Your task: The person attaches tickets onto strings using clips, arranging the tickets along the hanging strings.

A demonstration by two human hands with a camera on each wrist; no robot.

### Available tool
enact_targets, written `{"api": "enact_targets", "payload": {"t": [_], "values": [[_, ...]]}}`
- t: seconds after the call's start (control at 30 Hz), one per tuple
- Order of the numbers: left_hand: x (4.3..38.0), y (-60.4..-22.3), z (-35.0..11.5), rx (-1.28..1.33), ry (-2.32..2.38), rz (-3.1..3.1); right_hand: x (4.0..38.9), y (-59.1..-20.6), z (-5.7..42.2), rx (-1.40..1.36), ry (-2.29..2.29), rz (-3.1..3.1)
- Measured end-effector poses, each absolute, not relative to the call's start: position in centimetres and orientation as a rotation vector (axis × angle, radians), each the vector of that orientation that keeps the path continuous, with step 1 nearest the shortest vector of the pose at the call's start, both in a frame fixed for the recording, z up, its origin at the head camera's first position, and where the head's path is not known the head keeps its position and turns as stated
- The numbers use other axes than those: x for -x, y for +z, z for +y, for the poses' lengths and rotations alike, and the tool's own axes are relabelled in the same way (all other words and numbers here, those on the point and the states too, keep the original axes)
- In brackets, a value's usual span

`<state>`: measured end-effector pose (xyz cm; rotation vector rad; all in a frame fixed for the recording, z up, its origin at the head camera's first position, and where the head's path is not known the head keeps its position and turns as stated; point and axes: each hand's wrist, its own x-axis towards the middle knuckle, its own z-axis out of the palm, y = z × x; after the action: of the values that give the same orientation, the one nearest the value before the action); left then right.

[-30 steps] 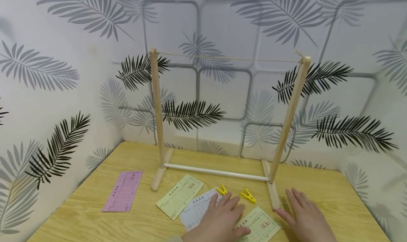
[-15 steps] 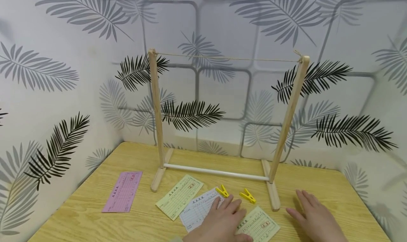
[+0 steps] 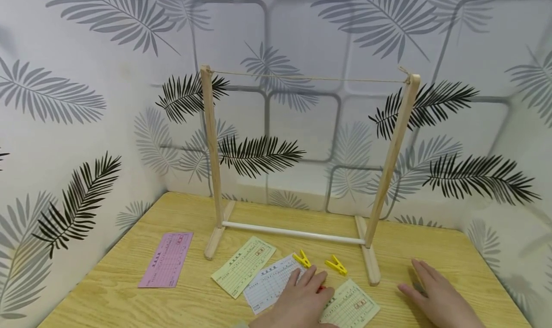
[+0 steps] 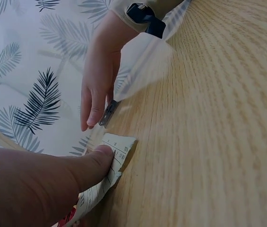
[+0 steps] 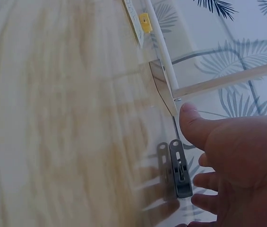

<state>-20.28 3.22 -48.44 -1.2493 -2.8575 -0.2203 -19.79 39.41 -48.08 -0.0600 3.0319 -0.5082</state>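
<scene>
My left hand, fingers loosely spread, lies over the right part of a white printed slip and the left edge of a pale green slip. Its thumb touches a paper slip in the left wrist view. A bit of something red shows under its fingers, mostly hidden. To the right, my right hand is spread low over the table, thumb apart from the fingers. Close beside those fingers is a dark grey clothespin, seen in the right wrist view, with its reflection or shadow alongside.
Two yellow clothespins lie behind the left hand. Another pale green slip and a pink slip lie farther left. A wooden stand with a string across its top and a white lower bar stands behind.
My right hand has moved right, away from the stand's right foot and the green slip. The left hand has shifted only slightly; slips and yellow clothespins stay put.
</scene>
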Motion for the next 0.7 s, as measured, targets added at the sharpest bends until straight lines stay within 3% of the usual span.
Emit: {"api": "enact_targets", "payload": {"t": [0.7], "values": [[20.3,-48.7,3.6,1.281,-0.313,-2.831,20.0,-48.6,42.9,0.146,-0.683,2.874]]}}
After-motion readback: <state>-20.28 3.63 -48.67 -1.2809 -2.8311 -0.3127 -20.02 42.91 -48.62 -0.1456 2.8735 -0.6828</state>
